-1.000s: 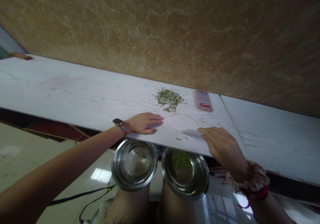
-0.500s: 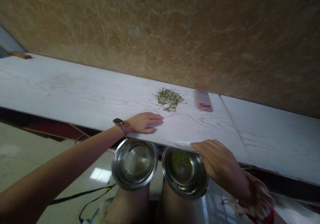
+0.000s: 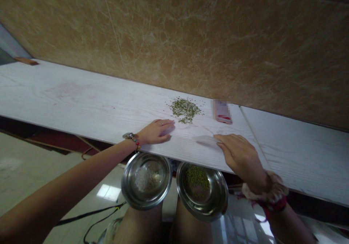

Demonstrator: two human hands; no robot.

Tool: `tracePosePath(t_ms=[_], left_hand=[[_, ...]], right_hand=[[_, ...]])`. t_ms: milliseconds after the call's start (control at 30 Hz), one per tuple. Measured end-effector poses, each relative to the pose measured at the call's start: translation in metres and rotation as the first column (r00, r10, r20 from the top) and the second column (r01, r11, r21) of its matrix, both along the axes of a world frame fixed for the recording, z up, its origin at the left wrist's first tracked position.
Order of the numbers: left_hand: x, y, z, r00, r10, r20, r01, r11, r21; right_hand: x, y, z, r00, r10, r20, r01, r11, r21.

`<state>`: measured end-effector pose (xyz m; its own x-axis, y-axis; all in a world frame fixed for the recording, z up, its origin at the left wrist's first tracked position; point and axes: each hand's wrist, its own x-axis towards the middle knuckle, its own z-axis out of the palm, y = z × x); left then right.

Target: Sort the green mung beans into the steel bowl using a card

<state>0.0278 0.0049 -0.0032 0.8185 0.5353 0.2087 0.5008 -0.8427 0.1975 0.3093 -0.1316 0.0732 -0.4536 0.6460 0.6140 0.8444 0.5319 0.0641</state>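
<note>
My left hand point(image 3: 155, 132) lies on the white wooden surface with its fingers stretched out, holding nothing. Just beyond its fingertips is a scattered patch of small green beans point(image 3: 188, 110), resembling mung beans. Between the thumb and fingers of my right hand point(image 3: 240, 155) is a thin, whitish, translucent flat piece point(image 3: 205, 140); its exact kind is unclear. Below the near edge, two metal bowls rest on my knees. The left bowl point(image 3: 127, 189) contains pale white grains point(image 3: 145, 178); the right bowl point(image 3: 222, 196) contains green beans point(image 3: 196, 178).
A phone point(image 3: 223, 112) with a pixelated screen lies right of the loose beans. Behind the white surface point(image 3: 89, 102) rises a brown marbled wall point(image 3: 174, 36). A small brown wooden piece point(image 3: 26, 61) sits at the far left. A black strap point(image 3: 89, 213) hangs at lower left.
My right hand has moved up from the near edge onto the surface, and the thin translucent piece now shows in it. My left hand has shifted slightly, its fingers pointing more toward the beans.
</note>
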Motion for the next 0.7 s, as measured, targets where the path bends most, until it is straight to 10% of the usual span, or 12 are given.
tracePosePath(t_ms=[333, 700], left_hand=[[0.004, 0.002, -0.002, 0.902, 0.429, 0.048, -0.428, 0.903, -0.043], [0.002, 0.006, -0.012, 0.84, 0.529, 0.121, -0.534, 0.846, 0.005]], right_hand=[[0.007, 0.099, -0.032, 0.991, -0.118, -0.061, 0.125, 0.984, 0.123], [0.002, 0.145, -0.062, 0.979, -0.142, -0.144, 0.169, 0.966, 0.197]])
